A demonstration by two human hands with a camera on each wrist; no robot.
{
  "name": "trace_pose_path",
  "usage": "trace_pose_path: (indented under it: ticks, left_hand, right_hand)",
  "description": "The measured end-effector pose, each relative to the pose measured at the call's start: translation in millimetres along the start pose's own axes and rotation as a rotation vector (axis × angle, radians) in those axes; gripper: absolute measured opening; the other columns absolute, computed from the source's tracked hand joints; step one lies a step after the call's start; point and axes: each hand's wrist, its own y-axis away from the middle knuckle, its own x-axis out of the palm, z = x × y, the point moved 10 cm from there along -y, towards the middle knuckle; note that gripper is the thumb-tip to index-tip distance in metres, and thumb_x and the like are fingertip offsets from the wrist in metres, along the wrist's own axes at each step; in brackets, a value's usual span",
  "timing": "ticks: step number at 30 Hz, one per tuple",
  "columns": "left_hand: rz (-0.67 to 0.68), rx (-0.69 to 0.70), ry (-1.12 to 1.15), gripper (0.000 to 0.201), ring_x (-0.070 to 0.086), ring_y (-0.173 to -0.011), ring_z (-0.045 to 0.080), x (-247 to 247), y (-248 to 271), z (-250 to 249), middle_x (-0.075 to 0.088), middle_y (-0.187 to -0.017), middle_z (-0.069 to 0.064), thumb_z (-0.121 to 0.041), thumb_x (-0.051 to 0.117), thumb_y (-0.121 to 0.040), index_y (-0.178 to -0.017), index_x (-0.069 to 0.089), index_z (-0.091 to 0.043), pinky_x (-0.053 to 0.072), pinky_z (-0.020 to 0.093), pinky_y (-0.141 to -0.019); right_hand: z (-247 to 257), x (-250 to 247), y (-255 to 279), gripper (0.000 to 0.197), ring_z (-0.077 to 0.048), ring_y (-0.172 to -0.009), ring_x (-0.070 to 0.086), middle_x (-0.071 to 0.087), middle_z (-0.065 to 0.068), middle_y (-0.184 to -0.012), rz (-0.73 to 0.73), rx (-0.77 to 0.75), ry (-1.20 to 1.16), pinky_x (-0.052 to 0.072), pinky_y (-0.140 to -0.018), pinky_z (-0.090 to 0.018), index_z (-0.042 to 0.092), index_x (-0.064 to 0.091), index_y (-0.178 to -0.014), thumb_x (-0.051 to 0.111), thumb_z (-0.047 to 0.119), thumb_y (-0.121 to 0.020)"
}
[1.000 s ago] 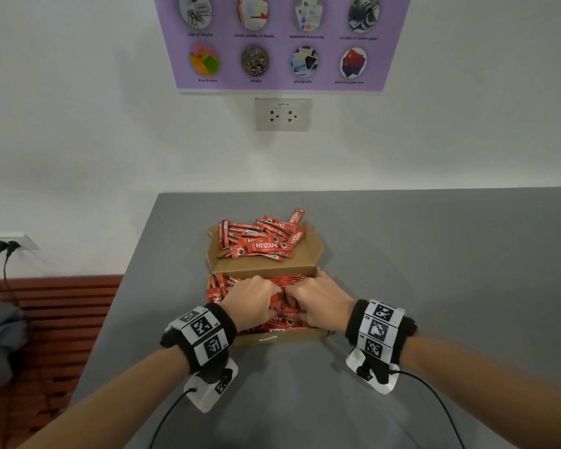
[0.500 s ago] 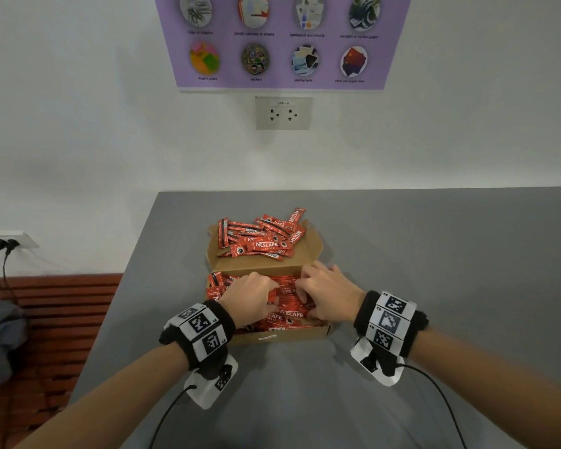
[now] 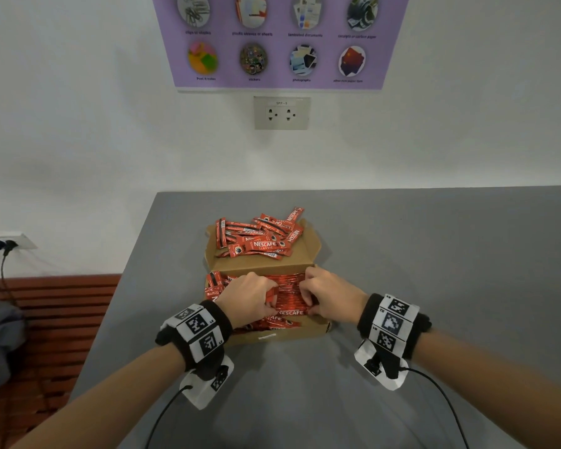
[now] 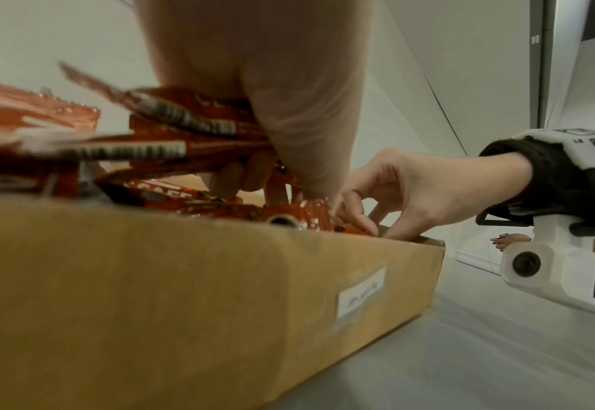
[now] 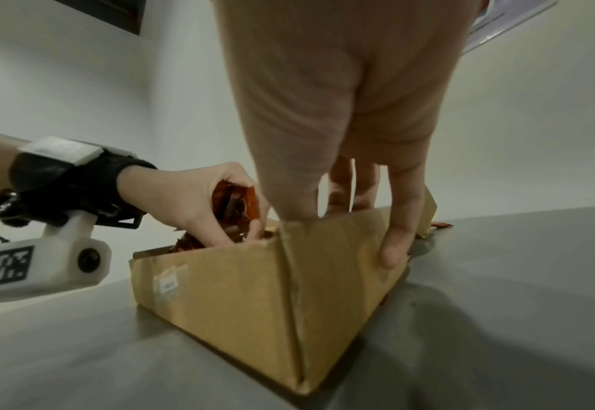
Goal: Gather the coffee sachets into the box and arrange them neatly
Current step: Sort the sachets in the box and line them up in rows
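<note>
A brown cardboard box (image 3: 282, 335) lies open on the grey table, its tray full of red coffee sachets (image 3: 289, 293). More sachets (image 3: 259, 238) lie heaped loosely on the opened lid (image 3: 263, 264) behind. My left hand (image 3: 253, 296) is in the tray's left half, and its curled fingers grip a bunch of sachets (image 4: 183, 144). My right hand (image 3: 327, 299) is at the tray's right end, fingers pointing down against the sachets. Its little finger (image 5: 401, 222) lies outside on the box's side wall (image 5: 341, 277).
The table's left edge (image 3: 136, 254) runs close to the box, with a red slatted bench (image 3: 62, 319) below it. A white wall with a socket (image 3: 281, 113) stands behind the table. Bare grey tabletop (image 3: 434, 254) stretches to the right and in front.
The hands were close together over the tray's middle. The right hand has since shifted to the tray's right end, and a row of sachets now shows between the hands.
</note>
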Motion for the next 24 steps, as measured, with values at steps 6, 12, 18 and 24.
trace_pose_path:
  ticks: [6, 12, 18, 24]
  left_hand:
    - [-0.013, 0.003, 0.061, 0.018, 0.06, -0.075, 0.009, -3.4, 1.7, 2.9, 0.066, -0.084, -0.006, -0.036, 0.067, -0.083, -0.075, 0.056, -0.024, 0.048, 0.021, -0.07]
    - [-0.283, -0.012, 0.108, 0.006, 0.058, -0.085, 0.009, -30.1, 3.7, 11.0, 0.06, -0.091, -0.01, -0.03, 0.061, -0.086, -0.089, 0.063, -0.025, 0.05, 0.027, -0.077]
    - [-0.244, -0.013, -0.024, 0.016, 0.06, -0.093, 0.015, -21.9, -5.6, 5.7, 0.063, -0.105, -0.006, -0.029, 0.055, -0.091, -0.098, 0.067, -0.023, 0.051, 0.032, -0.08]
    - [-0.199, -0.039, -0.064, 0.021, 0.062, -0.085, 0.018, -14.0, -10.2, 7.1, 0.064, -0.098, -0.001, -0.032, 0.052, -0.093, -0.093, 0.066, -0.016, 0.053, 0.034, -0.074]
  right_hand:
    - [-0.9, -3.9, 0.8, 0.029, -0.009, -0.088, 0.041, 0.046, 0.003, -0.101, 0.03, 0.022, 0.026, 0.048, -0.078, -0.031, 0.019, 0.049, -0.073, 0.077, 0.027, -0.073]
    - [2.0, -10.6, 1.6, 0.032, -0.014, -0.094, 0.049, 0.051, 0.001, -0.105, -0.03, -0.002, 0.032, 0.047, -0.076, -0.031, 0.015, 0.053, -0.09, 0.068, 0.041, -0.08]
    - [2.8, -18.9, -1.7, 0.015, -0.02, -0.106, 0.05, 0.06, -0.003, -0.11, -0.133, -0.03, 0.083, 0.042, -0.087, -0.035, 0.012, 0.063, -0.103, 0.053, 0.016, -0.092]
    - [2.9, -13.5, -8.2, 0.019, -0.018, -0.107, 0.051, 0.062, 0.0, -0.109, -0.127, -0.025, 0.181, 0.039, -0.089, -0.035, 0.016, 0.066, -0.103, 0.05, 0.015, -0.093]
